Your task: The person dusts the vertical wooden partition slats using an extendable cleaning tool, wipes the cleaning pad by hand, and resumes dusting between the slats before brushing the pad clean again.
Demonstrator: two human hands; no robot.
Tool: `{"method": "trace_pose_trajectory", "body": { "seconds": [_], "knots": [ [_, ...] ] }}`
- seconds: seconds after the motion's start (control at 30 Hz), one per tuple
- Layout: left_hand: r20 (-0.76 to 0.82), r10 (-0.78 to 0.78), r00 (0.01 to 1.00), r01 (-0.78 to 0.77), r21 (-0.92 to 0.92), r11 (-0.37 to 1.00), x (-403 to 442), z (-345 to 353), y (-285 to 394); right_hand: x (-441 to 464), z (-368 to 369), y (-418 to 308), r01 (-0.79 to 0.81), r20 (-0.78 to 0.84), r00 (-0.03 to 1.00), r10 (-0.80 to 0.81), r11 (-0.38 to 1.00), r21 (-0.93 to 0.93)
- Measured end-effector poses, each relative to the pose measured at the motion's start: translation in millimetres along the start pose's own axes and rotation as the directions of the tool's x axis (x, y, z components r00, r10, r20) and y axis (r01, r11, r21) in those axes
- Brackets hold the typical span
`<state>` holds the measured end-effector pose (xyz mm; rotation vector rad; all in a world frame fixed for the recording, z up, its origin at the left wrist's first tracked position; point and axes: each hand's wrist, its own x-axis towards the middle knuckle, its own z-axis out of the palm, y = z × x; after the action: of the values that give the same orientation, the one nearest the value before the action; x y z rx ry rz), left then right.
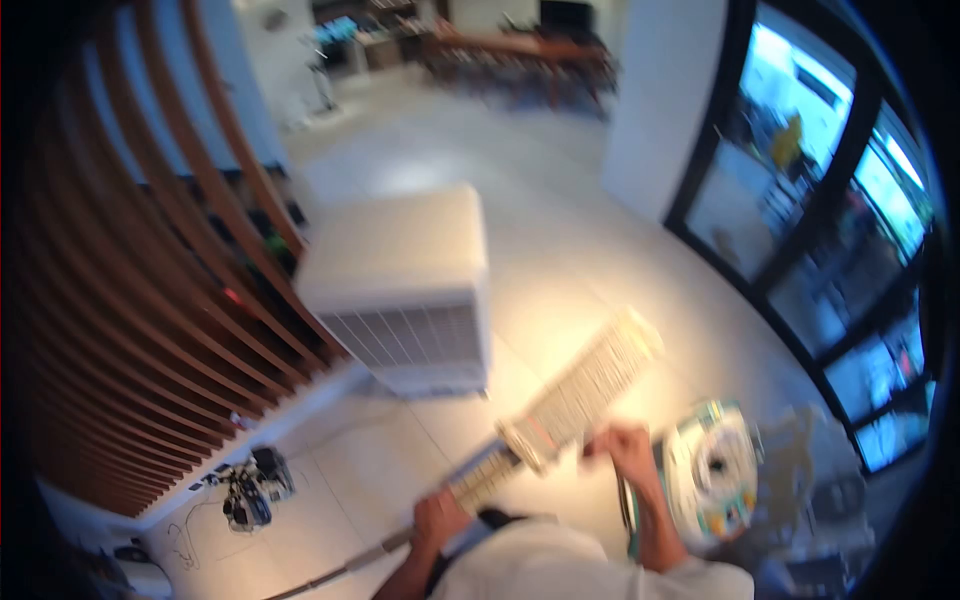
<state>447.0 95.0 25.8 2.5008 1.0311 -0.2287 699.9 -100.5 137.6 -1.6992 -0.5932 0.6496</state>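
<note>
In the head view, a long flat mop (590,385) slants across in front of me, its wide pale pad raised towards the upper right. Its thin pole runs down to the lower left. My left hand (440,518) is wrapped round the mop near where the pole meets the head. Just right of the pad is my right hand (622,448), its fingers curled in and slightly blurred; whether anything small is pinched there is hidden. Close to my right forearm stands a white and teal mop bucket (710,465) with a round opening.
A white air cooler (410,290) stands ahead on the tiled floor. Slatted wood screening (200,250) lines the left, with dark equipment and cables (252,488) beside it. Black-framed glass doors (800,200) are at right. A long table (520,50) stands far back.
</note>
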Motion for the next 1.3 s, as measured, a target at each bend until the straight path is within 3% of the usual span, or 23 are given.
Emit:
{"method": "trace_pose_trajectory", "body": {
  "seconds": [0.03, 0.07, 0.1, 0.17, 0.23, 0.3, 0.33, 0.4, 0.43, 0.47, 0.53, 0.57, 0.6, 0.73, 0.83, 0.9, 0.93, 0.97, 1.0, 1.07, 1.13, 1.17, 1.3],
  "knots": [
    [0.046, -0.054, 0.997, 0.054, 0.009, 0.998, 5.4, 13.7, -6.3, 4.2, 9.7, -39.4, 0.087, -0.252, 0.954, -0.161, 0.956, -0.279],
    [-0.003, -0.018, 1.0, 0.018, -0.003, 1.0, 2.2, 8.0, -7.3, 21.8, 19.1, -38.3, 0.3, -0.312, 0.801, -0.511, 0.793, -0.53],
    [-0.093, 0.008, 0.996, -0.01, -0.016, 1.0, 5.8, 0.8, -5.3, 40.0, 21.6, -29.1, 0.337, -0.198, 0.741, -0.641, 0.611, -0.716],
    [-0.085, 0.043, 0.995, -0.046, -0.041, 0.998, 5.7, -7.9, -2.5, 64.0, 38.7, -15.7, 0.124, -0.124, 0.866, -0.485, 0.446, -0.886],
    [-0.107, -0.033, 0.994, 0.025, -0.083, 0.996, -0.5, -10.0, -7.3, 89.9, 35.4, 27.9, -0.069, -0.2, 0.872, -0.446, 0.292, -0.954],
    [-0.05, 0.067, 0.996, -0.074, -0.157, 0.985, -13.1, -14.9, -7.8, 108.5, 6.7, 60.0, -0.169, -0.272, 0.829, -0.488, 0.245, -0.955],
    [-0.045, 0.057, 0.997, -0.064, -0.173, 0.983, -19.4, -17.1, -8.6, 107.9, -1.4, 51.4, -0.188, -0.349, 0.812, -0.469, 0.355, -0.916],
    [-0.047, 0.061, 0.997, -0.069, -0.195, 0.978, -32.2, -4.8, -10.8, 113.6, -40.9, 63.9, -0.218, -0.248, 0.663, -0.706, 0.134, -0.967],
    [-0.061, 0.085, 0.994, -0.096, -0.194, 0.976, -34.5, 2.3, -15.6, 114.3, -60.5, 62.1, -0.333, -0.373, 0.754, -0.541, 0.174, -0.927],
    [-0.078, -0.001, 0.997, -0.016, -0.225, 0.974, -22.6, -4.1, -22.5, 129.2, -66.6, 52.9, -0.3, -0.46, 0.744, -0.484, 0.373, -0.878],
    [-0.116, 0.137, 0.984, -0.16, -0.222, 0.962, -21.8, -3.8, -28.4, 126.6, -93.5, 55.7, -0.193, -0.439, 0.833, -0.337, 0.567, -0.801],
    [-0.136, 0.102, 0.986, -0.131, -0.23, 0.964, -21.6, 0.5, -31.4, 117.7, -74.7, 15.5, -0.509, -0.594, 0.804, -0.013, 0.5, -0.7],
    [-0.166, 0.139, 0.976, -0.173, -0.211, 0.962, -19.3, 6.8, -34.7, 118.4, -88.1, 25.9, -0.521, -0.59, 0.807, 0.018, 0.489, -0.699],
    [-0.206, 0.165, 0.965, -0.198, -0.154, 0.968, -26.9, 2.7, -34.7, 106.1, -120.9, 65.5, -0.432, -0.619, 0.764, -0.182, 0.567, -0.701],
    [-0.194, 0.175, 0.965, -0.198, -0.105, 0.975, -26.7, -8.0, -33.8, 110.3, -125.5, 73.2, -0.484, -0.645, 0.764, -0.001, 0.658, -0.576],
    [-0.313, 0.184, 0.932, -0.227, -0.108, 0.968, -28.9, -1.6, -36.8, 117.8, -123.7, 86.3, -0.379, -0.545, 0.828, -0.128, 0.589, -0.714],
    [-0.445, 0.222, 0.867, -0.294, -0.1, 0.95, -29.9, 13.3, -40.3, 101.9, -80.4, 78.5, -0.223, -0.523, 0.74, -0.423, 0.579, -0.784],
    [-0.335, 0.174, 0.926, -0.234, -0.146, 0.961, -32.2, 14.1, -38.6, 109.8, -93.5, 95.1, -0.212, -0.403, 0.817, -0.413, 0.435, -0.875],
    [-0.301, 0.204, 0.932, -0.248, -0.117, 0.962, -24.1, 33.8, -43.9, 90.1, -49.3, 51.9, -0.463, -0.528, 0.811, -0.252, 0.275, -0.843],
    [-0.292, 0.189, 0.938, -0.23, -0.116, 0.966, -22.4, 25.4, -45.6, 80.5, -6.6, 73.2, -0.597, -0.616, 0.682, -0.394, 0.186, -0.78],
    [-0.417, 0.229, 0.879, -0.271, -0.043, 0.962, -26.8, 23.7, -44.1, 62.1, 23.1, 73.3, -0.418, -0.532, 0.746, -0.401, 0.34, -0.842],
    [-0.115, 0.048, 0.992, -0.072, -0.212, 0.975, -30.2, -3.0, -28.7, 54.9, 40.2, 71.1, -0.383, -0.527, 0.764, -0.372, 0.395, -0.835],
    [-0.157, 0.115, 0.981, -0.14, -0.161, 0.977, -32.4, -32.4, -19.9, 21.5, 97.5, 54.3, -0.245, -0.417, 0.853, -0.314, 0.464, -0.851]
  ]
}}
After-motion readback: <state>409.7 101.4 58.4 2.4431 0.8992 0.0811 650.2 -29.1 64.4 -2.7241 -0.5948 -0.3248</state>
